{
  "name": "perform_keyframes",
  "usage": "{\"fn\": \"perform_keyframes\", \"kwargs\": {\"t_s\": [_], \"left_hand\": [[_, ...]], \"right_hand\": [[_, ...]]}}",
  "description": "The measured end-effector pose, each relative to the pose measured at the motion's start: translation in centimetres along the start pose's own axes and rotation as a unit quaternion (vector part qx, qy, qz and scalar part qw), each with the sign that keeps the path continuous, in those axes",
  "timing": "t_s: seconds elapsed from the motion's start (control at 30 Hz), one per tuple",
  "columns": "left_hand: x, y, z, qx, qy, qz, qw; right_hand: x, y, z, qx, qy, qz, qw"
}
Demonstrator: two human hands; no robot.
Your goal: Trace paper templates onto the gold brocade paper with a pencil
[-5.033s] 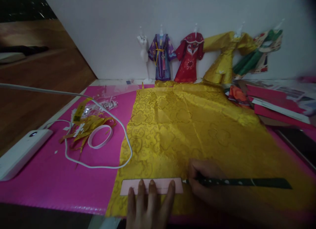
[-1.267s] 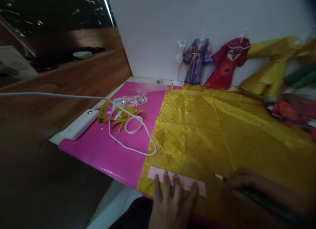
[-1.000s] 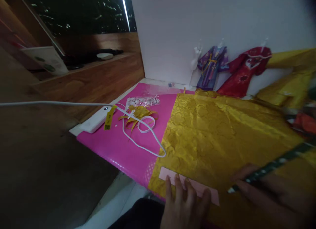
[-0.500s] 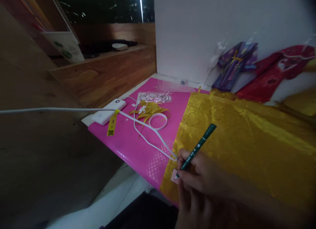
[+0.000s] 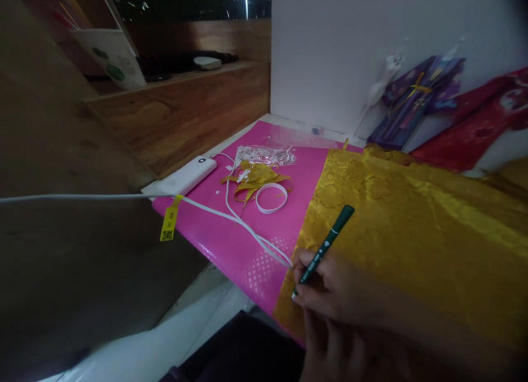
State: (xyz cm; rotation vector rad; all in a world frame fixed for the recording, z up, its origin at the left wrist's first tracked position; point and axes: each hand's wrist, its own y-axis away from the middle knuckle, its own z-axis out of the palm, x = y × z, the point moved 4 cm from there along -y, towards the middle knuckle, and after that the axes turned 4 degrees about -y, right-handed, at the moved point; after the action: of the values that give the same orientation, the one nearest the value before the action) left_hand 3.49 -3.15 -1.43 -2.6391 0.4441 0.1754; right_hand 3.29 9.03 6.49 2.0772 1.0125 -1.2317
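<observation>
While gripping a green pen (image 5: pixel 323 250) in the right hand (image 5: pixel 330 286), points its tip down near the front left corner of the yellow cloth (image 5: pixel 396 228). Cannot tell the left hand's (image 5: pixel 336 343) hold. Cannot read the pen's white lettering or the yellow tag (image 5: pixel 168 223).

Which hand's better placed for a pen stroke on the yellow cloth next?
Right, most likely. The right hand grips the pen, its tip angled down near the left edge of the cloth. The left hand sits below, partly hidden; its fingertips can't be seen.
</observation>
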Motion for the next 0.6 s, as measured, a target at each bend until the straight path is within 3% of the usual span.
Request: {"fn": "perform_keyframes", "kwargs": {"t_s": [0.37,0.6], "left_hand": [[0.1,-0.3,0.3,0.099,0.005,-0.037,0.994],[-0.4,-0.7,-0.5,0.098,0.009,-0.043,0.994]], "right_hand": [[1.3,-0.5,0.1,-0.024,-0.042,0.011,0.999],[0.7,-0.8,0.0,-0.021,-0.015,-0.011,1.0]]}}
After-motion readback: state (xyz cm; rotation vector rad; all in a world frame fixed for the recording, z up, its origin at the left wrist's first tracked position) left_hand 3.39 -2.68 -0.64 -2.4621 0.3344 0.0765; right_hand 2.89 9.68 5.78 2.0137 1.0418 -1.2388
